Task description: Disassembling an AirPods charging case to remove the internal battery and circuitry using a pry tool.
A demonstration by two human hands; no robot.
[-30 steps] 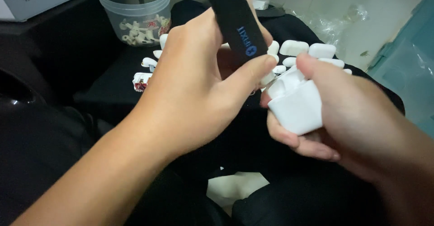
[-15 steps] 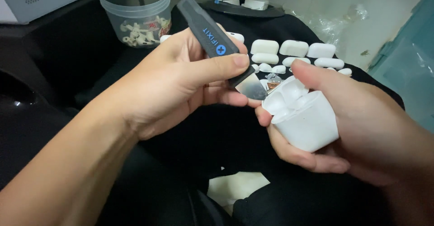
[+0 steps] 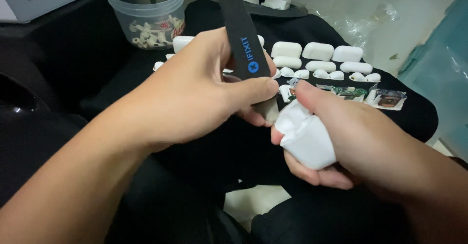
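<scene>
In the head view, a flat black pry tool (image 3: 242,34) with a metal blade is gripped in the left hand (image 3: 195,95), the thumb pressed across its shaft and the handle pointing up and away. Its blade end is set against the top of a white earbud case (image 3: 307,139), which is clasped in the curled fingers of the right hand (image 3: 356,132); whether the blade has entered the seam cannot be told, since the thumbs cover it. Behind the hands, on a black cloth-covered surface (image 3: 414,117), white case shells (image 3: 317,51) are laid in rows beside 2 small circuit boards (image 3: 370,95). A clear plastic tub (image 3: 148,12) of small white parts is seen at the upper left.
</scene>
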